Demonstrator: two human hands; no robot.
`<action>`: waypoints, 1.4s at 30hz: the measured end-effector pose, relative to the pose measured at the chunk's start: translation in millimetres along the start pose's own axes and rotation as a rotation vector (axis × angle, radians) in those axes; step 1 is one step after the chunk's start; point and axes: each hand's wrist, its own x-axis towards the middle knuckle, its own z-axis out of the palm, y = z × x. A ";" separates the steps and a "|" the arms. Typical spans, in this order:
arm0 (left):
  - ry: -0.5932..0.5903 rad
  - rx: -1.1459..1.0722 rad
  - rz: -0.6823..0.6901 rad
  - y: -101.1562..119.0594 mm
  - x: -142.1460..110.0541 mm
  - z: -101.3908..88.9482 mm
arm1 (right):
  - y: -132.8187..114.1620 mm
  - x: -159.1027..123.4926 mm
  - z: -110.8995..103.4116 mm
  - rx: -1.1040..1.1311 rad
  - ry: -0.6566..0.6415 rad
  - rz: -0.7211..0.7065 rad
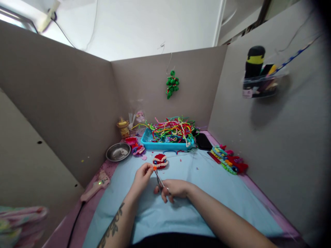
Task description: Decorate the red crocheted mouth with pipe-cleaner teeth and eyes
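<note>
My left hand (143, 174) pinches a small orange piece (154, 168) between thumb and fingertips. In my right hand (174, 189) is a pair of scissors (160, 181), fingers through the handles. The scissor blades point up and left, their tips right at the orange piece; whether they touch it I cannot tell. Just beyond both hands, a round red fuzzy piece with cream ruffled trim and a blue eye (160, 161) lies on the light blue cloth (196, 210).
A blue tray (168, 146) heaped with colourful fuzzy stems stands at the back. To the left are a metal bowl (118, 152) and a glue gun (95, 188) with a cord. Colourful finished pieces (229, 160) and a black phone-like slab (203, 141) lie right. Grey panels enclose three sides.
</note>
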 end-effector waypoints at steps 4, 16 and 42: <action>-0.014 -0.060 -0.004 3.5 -0.9 1.2 | -3.6 -2.6 1.3 0.107 0.003 -0.014; -0.020 -0.405 -0.082 19.8 -5.8 -3.4 | 3.2 1.0 -4.8 -0.007 -0.061 -0.036; -0.023 -0.538 -0.134 2.3 -3.6 3.4 | 13.6 6.2 -10.4 0.075 0.064 -0.114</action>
